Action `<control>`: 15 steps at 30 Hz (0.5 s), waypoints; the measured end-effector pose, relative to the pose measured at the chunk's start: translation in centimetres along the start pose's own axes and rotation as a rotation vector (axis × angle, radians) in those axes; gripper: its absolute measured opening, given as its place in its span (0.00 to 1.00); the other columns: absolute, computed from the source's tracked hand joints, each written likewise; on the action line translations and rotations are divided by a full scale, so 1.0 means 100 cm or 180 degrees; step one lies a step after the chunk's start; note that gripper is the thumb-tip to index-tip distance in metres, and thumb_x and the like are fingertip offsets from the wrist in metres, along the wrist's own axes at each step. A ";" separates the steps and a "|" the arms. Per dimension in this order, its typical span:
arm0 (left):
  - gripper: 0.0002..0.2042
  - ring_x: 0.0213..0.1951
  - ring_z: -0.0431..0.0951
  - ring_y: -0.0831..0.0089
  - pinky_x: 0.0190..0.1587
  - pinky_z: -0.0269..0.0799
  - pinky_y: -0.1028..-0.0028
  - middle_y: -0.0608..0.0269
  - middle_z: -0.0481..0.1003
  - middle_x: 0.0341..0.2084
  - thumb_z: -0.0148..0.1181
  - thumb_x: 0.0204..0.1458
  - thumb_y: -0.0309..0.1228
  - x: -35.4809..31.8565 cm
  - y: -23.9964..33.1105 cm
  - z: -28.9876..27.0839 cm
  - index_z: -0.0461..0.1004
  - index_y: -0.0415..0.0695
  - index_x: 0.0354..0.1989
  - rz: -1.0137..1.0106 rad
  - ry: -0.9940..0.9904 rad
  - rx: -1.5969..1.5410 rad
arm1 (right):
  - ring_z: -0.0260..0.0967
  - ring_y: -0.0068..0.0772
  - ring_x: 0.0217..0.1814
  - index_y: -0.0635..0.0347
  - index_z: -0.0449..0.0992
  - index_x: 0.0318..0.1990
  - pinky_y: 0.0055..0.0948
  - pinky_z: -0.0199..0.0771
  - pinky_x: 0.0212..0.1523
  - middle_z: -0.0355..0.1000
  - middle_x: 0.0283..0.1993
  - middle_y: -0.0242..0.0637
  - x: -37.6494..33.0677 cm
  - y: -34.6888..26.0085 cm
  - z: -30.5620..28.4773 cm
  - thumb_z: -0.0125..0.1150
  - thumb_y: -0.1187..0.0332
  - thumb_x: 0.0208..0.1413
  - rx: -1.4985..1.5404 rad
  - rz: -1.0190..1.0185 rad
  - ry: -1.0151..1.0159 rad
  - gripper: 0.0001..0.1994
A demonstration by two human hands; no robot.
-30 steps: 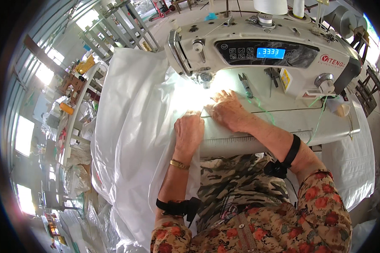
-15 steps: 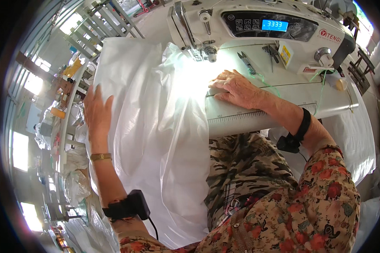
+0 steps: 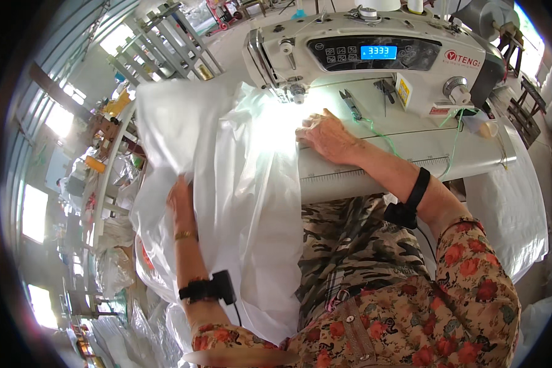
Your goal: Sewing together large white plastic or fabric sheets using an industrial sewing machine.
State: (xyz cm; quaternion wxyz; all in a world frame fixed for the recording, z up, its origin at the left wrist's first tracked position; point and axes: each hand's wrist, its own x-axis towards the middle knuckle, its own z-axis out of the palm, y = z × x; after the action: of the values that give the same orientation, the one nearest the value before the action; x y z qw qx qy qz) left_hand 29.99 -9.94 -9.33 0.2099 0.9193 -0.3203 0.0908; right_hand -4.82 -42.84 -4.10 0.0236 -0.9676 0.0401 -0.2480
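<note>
A large white woven plastic sheet (image 3: 260, 233) hangs in long folds from the sewing machine's bed down over my lap. At its left part my left hand (image 3: 180, 199) is closed on a gathered fold, with the fingertips hidden in the material. My right hand (image 3: 330, 138) rests on the machine bed at the sheet's right edge. Its fingers are bent and pressed together on that edge, partly lost in the glare. Just beyond them is the head of the white sewing machine (image 3: 297, 92), its lamp washing out the sheet below.
Thread snips (image 3: 351, 105) lie on the bed right of the needle area, beside green thread (image 3: 383, 136). A ruler scale (image 3: 374, 172) runs along the bed's front edge. More white sheeting (image 3: 509, 208) hangs at the right. A cluttered bench (image 3: 107, 178) stands at the left.
My left hand has moved right and down, from spread fingers on the sheet to a closed grip, bunching the left part. My right hand's fingers have drawn in closer at the edge.
</note>
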 end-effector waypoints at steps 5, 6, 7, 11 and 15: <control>0.18 0.44 0.80 0.55 0.45 0.77 0.59 0.51 0.80 0.42 0.55 0.59 0.39 -0.134 -0.131 -0.116 0.75 0.43 0.53 -0.0779 0.0115 0.2496 | 0.71 0.37 0.48 0.50 0.76 0.39 0.39 0.63 0.51 0.74 0.38 0.37 -0.011 0.030 -0.008 0.53 0.63 0.61 -0.0316 0.0555 -0.0204 0.07; 0.18 0.45 0.80 0.56 0.46 0.77 0.60 0.52 0.80 0.43 0.58 0.56 0.39 -0.162 -0.155 -0.143 0.76 0.44 0.52 -0.1271 0.0219 0.2592 | 0.71 0.37 0.48 0.50 0.76 0.40 0.38 0.63 0.51 0.74 0.38 0.37 -0.011 0.032 -0.008 0.53 0.63 0.61 -0.0230 0.0632 -0.0029 0.07; 0.21 0.46 0.80 0.55 0.47 0.77 0.60 0.51 0.79 0.45 0.59 0.55 0.39 -0.188 -0.174 -0.169 0.74 0.44 0.55 -0.1652 0.0383 0.2407 | 0.71 0.37 0.47 0.51 0.76 0.41 0.38 0.63 0.50 0.74 0.39 0.38 -0.009 0.030 -0.008 0.53 0.63 0.61 -0.0199 0.0651 -0.0059 0.07; 0.31 0.58 0.72 0.51 0.57 0.71 0.57 0.44 0.70 0.58 0.61 0.50 0.34 -0.192 -0.190 -0.217 0.63 0.43 0.66 -0.2536 0.0791 0.2081 | 0.71 0.39 0.46 0.53 0.75 0.41 0.39 0.64 0.48 0.74 0.39 0.39 -0.015 -0.001 -0.015 0.55 0.65 0.59 -0.0423 0.0574 0.0085 0.07; 0.37 0.70 0.52 0.47 0.71 0.47 0.53 0.44 0.53 0.70 0.63 0.51 0.27 -0.149 -0.093 -0.215 0.52 0.42 0.70 -0.0360 0.1620 0.1374 | 0.73 0.43 0.35 0.54 0.73 0.37 0.42 0.70 0.39 0.73 0.33 0.38 -0.077 -0.059 -0.038 0.58 0.66 0.57 0.0671 0.0024 0.0190 0.05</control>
State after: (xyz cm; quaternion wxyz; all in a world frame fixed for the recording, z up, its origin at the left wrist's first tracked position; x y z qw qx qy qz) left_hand 23.50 14.42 2.38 0.0883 0.9067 -0.1795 0.3714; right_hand -12.97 -36.33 -4.05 0.1250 -0.9518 0.0181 -0.2794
